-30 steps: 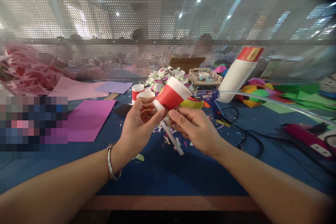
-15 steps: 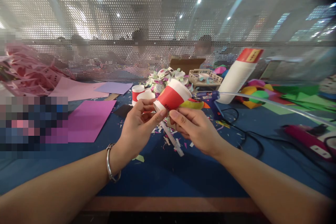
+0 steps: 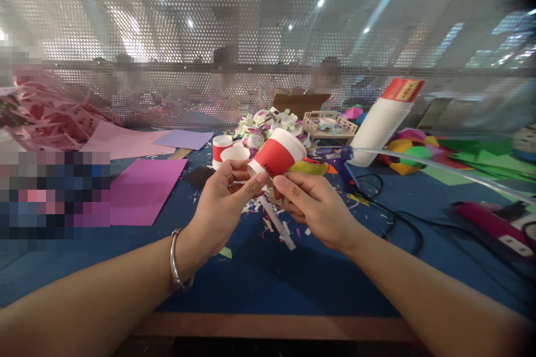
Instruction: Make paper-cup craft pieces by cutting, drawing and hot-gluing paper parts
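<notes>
1. As the head view shows, a red-banded paper cup (image 3: 280,152) is held above the blue tabletop (image 3: 259,284), tilted, its mouth towards the upper right.
2. The left hand (image 3: 221,198) grasps it near the base, between thumb and fingers. The right hand (image 3: 315,207) has its thumb drawn against curled fingers at the cup's lower side; whether it pinches the wall or something small, I cannot tell.
3. The cup should be very light, its thin wall likely to dent under a hard squeeze. The base end is probably the stiffest place to hold; the smooth paper may slide slightly.
4. It tapers from a broad white rim to a narrower foot.
5. Around it are a tall paper-cup stack (image 3: 379,131), a hard-bodied blue glue gun (image 3: 344,166), flat magenta paper (image 3: 148,189) and a ragged heap of paper scraps (image 3: 251,122).
</notes>
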Demonstrator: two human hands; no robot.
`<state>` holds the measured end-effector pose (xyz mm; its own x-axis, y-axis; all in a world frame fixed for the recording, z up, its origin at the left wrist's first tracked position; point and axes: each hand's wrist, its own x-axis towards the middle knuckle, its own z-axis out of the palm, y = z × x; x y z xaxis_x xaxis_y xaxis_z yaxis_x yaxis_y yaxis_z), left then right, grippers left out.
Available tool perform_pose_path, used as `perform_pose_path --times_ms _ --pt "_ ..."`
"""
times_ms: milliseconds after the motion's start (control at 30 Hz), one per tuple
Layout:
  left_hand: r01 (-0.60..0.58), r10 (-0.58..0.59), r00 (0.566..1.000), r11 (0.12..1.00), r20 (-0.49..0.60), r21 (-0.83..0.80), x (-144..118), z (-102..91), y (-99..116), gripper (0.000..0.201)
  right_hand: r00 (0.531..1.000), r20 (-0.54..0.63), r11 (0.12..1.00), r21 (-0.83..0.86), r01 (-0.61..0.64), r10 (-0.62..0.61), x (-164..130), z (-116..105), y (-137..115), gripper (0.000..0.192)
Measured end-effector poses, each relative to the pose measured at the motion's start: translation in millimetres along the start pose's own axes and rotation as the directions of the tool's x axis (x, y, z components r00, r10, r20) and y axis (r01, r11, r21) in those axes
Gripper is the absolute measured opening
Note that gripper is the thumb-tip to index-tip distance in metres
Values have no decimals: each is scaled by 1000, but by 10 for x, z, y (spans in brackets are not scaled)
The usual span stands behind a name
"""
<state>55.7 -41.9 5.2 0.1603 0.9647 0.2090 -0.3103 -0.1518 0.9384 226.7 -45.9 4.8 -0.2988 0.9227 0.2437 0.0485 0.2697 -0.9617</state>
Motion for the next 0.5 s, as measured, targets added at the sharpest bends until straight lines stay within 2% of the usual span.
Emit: perform_pose_path --times_ms 233,500 --pt "-19 19 1000 1000 1 -10 -24 13 -18 32 1000 -2 999 -40 8 -8 -6 -1 8 43" --pt "-102 107 993 989 -46 111 -11 -15 -46 31 1000 -6 999 -29 24 -24 -9 -2 10 43"
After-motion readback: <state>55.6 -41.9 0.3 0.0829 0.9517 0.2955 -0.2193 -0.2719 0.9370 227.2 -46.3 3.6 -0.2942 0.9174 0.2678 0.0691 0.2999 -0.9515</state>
